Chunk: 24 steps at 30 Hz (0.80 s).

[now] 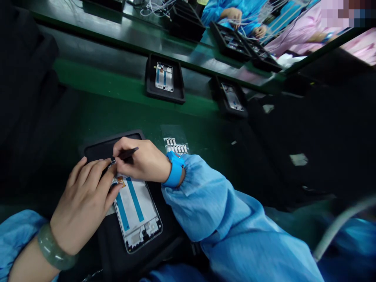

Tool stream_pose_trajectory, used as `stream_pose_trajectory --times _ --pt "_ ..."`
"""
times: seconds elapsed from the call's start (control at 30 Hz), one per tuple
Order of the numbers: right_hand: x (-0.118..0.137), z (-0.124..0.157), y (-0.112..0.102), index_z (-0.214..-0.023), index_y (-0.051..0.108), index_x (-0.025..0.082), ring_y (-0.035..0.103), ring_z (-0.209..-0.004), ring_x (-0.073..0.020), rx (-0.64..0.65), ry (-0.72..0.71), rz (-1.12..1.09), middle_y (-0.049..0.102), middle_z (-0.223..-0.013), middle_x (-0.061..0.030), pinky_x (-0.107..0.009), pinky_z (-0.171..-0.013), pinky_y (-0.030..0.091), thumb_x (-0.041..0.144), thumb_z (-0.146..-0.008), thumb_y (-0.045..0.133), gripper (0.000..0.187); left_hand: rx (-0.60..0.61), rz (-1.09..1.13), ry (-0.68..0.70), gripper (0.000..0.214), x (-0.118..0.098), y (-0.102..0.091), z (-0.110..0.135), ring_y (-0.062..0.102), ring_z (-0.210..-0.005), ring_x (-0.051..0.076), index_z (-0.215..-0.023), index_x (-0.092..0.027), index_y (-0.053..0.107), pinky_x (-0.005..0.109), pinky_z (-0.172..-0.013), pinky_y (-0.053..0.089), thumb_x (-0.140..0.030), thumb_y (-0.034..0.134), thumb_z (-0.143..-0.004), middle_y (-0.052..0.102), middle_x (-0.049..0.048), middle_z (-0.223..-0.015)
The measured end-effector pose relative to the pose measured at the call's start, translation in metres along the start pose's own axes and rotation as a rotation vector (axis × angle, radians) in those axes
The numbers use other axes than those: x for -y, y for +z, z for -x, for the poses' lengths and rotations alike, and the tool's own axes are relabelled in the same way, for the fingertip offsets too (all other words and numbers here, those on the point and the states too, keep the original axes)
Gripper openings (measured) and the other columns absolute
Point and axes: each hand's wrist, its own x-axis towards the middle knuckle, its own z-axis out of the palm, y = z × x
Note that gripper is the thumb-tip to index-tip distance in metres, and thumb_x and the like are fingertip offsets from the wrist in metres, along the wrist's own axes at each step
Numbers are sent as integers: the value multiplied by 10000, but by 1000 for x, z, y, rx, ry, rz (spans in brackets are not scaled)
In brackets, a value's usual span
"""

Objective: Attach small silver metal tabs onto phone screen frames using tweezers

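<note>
A phone frame (147, 207) with a silvery back and two blue strips lies in a black tray (176, 239). My left hand (88, 192) rests over its upper left side, fingers stretched out and thumb beside a small orange flex cable (120, 180). My right hand (143, 158) is closed around black tweezers (128, 153) above the frame's upper end. Their tip and the spot under it are hidden by my fingers. To the right of my right wrist, a clear sheet with small white stickers (176, 148) lies on the green table (202, 137).
Two black trays (149, 94) (219, 103) with phone frames stand farther back. Beyond a raised ledge, a co-worker's hands (235, 16) are over dark trays (229, 45) and white cables. Black material (317, 129) covers the right side, with scraps of paper (299, 159) on it.
</note>
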Motion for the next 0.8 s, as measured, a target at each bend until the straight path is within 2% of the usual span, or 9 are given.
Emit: stream_pose_trajectory --times 0.07,0.13,0.2,0.3,0.37,0.8 --pt "2 -1 0 -861 493 165 560 -742 -121 44 -96 96 599 -810 -21 -236 -675 437 157 -793 461 75 -24 -18 2 371 0 0 0 509 -1059 290 -1090 -94 562 492 -1015 330 -355 493 -836 569 151 -1065" --pt "2 -1 1 -861 494 163 564 -766 -128 53 -119 115 603 -829 -30 -247 -696 443 150 -798 458 74 -28 -16 7 373 1 0 0 507 -1064 289 -1080 -95 569 488 -1019 329 -367 495 -836 570 152 -1060" --pt "-2 1 3 -850 485 164 578 -738 -116 7 -21 12 601 -822 -26 -236 -683 460 172 -805 471 48 -7 7 5 394 2 0 0 496 -1089 287 -1118 -113 556 492 -1027 318 -384 484 -842 561 144 -1114" --pt "-12 6 5 -858 460 167 596 -676 -90 -91 208 -237 601 -805 -13 -209 -636 487 256 -817 503 107 20 42 1 452 3 -1 1 483 -1113 282 -1204 -143 511 497 -1031 312 -419 466 -848 546 127 -1174" --pt "-16 8 7 -864 459 169 606 -676 -88 -112 258 -324 605 -796 -8 -208 -633 502 292 -811 526 149 21 53 -1 466 3 0 2 484 -1111 278 -1214 -151 506 495 -1031 314 -432 470 -844 546 122 -1173" --pt "-12 6 8 -845 521 150 607 -674 -82 -122 188 -255 615 -768 0 -192 -629 492 242 -791 569 117 13 44 -8 405 2 -1 1 489 -1110 273 -1154 -147 540 490 -1039 308 -400 483 -842 556 116 -1157"
